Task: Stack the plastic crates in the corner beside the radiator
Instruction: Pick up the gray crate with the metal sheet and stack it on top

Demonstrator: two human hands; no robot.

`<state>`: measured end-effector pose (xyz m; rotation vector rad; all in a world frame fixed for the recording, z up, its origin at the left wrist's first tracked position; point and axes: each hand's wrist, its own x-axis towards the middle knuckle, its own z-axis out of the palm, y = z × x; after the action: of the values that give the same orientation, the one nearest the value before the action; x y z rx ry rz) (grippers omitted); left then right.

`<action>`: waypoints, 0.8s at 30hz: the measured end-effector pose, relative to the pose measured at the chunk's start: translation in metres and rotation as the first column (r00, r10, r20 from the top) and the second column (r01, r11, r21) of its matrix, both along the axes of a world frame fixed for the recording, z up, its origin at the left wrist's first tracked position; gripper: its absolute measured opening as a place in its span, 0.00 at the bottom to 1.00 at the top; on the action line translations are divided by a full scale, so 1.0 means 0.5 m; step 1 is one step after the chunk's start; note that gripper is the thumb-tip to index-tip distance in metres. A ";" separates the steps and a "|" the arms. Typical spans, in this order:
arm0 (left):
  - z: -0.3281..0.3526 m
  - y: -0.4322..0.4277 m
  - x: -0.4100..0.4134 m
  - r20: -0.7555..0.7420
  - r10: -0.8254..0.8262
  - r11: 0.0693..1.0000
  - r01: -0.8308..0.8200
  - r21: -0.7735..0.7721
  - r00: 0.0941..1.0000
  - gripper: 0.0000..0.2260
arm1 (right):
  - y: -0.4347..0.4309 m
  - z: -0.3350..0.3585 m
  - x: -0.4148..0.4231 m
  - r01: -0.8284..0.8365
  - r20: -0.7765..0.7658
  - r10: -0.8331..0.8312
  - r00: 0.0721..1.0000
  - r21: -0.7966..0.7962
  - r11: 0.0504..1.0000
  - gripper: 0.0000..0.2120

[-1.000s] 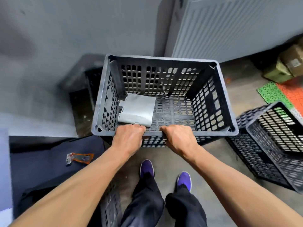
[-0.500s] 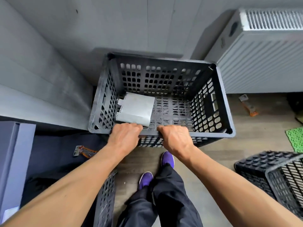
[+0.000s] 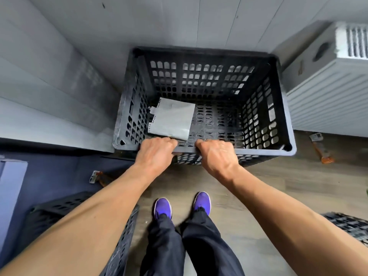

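Note:
A black perforated plastic crate (image 3: 264, 108) sits in the corner between the grey walls, left of the white radiator (image 3: 326, 100). My left hand (image 3: 155, 154) and my right hand (image 3: 216, 156) both grip its near rim, side by side. A grey sheet of paper (image 3: 172, 118) lies on the crate's floor at the left. Whether another crate sits under it is hidden. A second black crate (image 3: 123, 246) stands at the lower left under my left forearm, and part of a third crate (image 3: 350, 226) shows at the right edge.
An orange-handled tool (image 3: 321, 150) lies on the wooden floor below the radiator. Another small orange object (image 3: 98, 177) lies on the dark mat at the left. A pale box edge (image 3: 10, 192) stands at the far left. My purple shoes (image 3: 182, 206) stand just behind the crate.
The crate has travelled into the corner against the walls, with the radiator now farther right. My feet have come together behind it. Both hands keep their hold on the rim.

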<state>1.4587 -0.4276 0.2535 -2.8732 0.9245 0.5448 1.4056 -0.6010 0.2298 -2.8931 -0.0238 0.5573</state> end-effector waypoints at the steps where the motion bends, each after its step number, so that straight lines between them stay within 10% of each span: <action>1: -0.005 0.002 0.005 -0.001 0.006 1.000 -0.006 -0.006 1.000 0.10 | 0.002 -0.003 0.006 -0.004 -0.001 0.004 1.000 0.000 1.000 0.12; 24: -0.151 0.091 0.107 -0.056 0.016 0.997 -0.021 -0.077 0.998 0.14 | 0.099 -0.107 0.077 0.056 0.010 -0.056 0.998 -0.058 0.997 0.09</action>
<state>1.5125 -0.3823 0.1782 -2.9526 0.9484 0.6067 1.4441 -0.5515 0.1763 -2.9427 0.0733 0.5452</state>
